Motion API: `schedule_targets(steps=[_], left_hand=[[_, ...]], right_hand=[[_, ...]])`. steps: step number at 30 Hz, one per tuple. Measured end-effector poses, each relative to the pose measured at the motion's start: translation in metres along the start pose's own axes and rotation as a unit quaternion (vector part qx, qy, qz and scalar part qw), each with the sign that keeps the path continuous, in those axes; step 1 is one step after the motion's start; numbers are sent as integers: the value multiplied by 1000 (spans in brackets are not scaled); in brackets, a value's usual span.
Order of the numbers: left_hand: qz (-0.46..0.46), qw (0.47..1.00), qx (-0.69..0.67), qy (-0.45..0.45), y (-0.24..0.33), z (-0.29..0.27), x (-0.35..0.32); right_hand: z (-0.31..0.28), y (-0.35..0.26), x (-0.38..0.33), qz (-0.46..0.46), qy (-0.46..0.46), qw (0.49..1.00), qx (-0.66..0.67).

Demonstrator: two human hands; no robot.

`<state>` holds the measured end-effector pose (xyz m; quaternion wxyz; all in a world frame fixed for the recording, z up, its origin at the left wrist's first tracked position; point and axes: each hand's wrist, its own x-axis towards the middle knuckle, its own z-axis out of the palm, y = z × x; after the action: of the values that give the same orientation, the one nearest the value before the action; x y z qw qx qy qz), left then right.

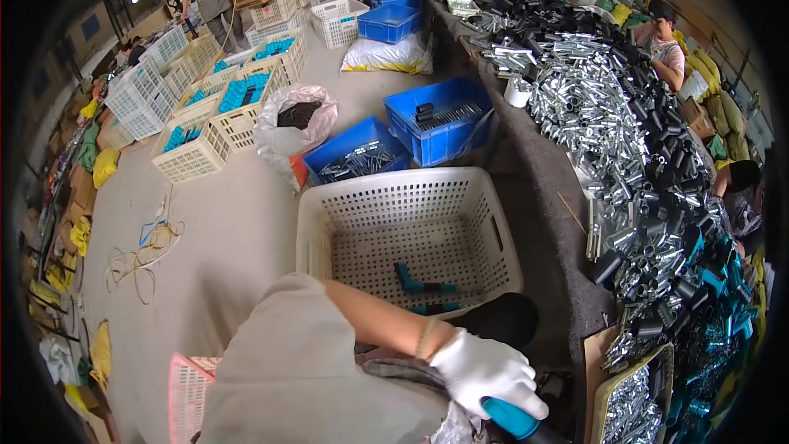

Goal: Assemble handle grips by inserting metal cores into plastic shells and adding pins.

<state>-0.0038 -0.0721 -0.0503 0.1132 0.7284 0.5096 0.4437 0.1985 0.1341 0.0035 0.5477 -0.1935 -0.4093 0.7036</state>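
Left hand [485, 372], in a white fabric glove, w/ grip clamped around a teal plastic handle piece [511, 419] at the bottom edge, just in front of the person's lap. Right hand isn't visible, so can't tell its grip. Just beyond the hand sits a white perforated plastic basket [329, 230] on the floor, w/ a few teal-handled metal parts [423, 286] lying on its bottom. To the right, a long grey-covered table [542, 197] carries a big heap of shiny metal tubes and black sleeves [625, 140]. Farther off: blue plastic crates [444, 144] holding metal parts, and a pink plastic basket [187, 395] at lower left.
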Motion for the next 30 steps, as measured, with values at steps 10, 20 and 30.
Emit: schedule_targets(steps=[10, 20, 30], left_hand=[[-190, 962, 37, -192, -48, 68, 7], [-327, 924, 60, -188, -81, 142, -6], [-329, 922, 55, -195, -90, 149, -1]], right_hand=[[-175, 260, 12, 507, 125, 852, 30], [-246, 354, 8, 551, 123, 822, 71], [-269, 399, 8, 578, 106, 805, 89]])
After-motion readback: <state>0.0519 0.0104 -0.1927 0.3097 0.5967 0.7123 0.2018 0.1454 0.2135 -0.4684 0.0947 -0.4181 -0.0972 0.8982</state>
